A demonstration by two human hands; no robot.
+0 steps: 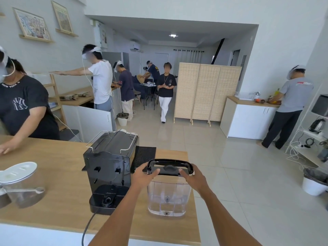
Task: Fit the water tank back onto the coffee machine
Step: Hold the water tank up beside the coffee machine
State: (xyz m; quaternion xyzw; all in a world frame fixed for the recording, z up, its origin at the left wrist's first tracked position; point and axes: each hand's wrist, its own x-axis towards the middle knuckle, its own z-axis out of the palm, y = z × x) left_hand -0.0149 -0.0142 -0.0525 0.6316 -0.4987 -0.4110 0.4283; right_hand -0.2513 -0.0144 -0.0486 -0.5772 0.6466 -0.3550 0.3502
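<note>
Head view: you look down over a wooden counter that fills the lower left of the frame, with both your bare arms reaching in from the bottom edge.
Tank: the clear water tank stands upright on the counter at lower centre, near the counter's right edge, capped by a black lid.
Left hand: your left hand wraps the left end of the lid, fingers curled over the rim and thumb lying on top.
Right hand: your right hand clasps the right end of the lid the same way, thumb pointing in toward the middle.
Machine: the black coffee machine sits just left of the tank, its back toward you; the two stand apart, not touching.
Dock: the low base at the foot of the machine lies bare, with a round valve showing in it.
Cord: a black cord runs from the base over the counter's front edge.
Jar: a clear jar with a white lid sits at the far left, a metal scoop across its front.
Mat: a black mat lies behind the tank, beside the machine.
</note>
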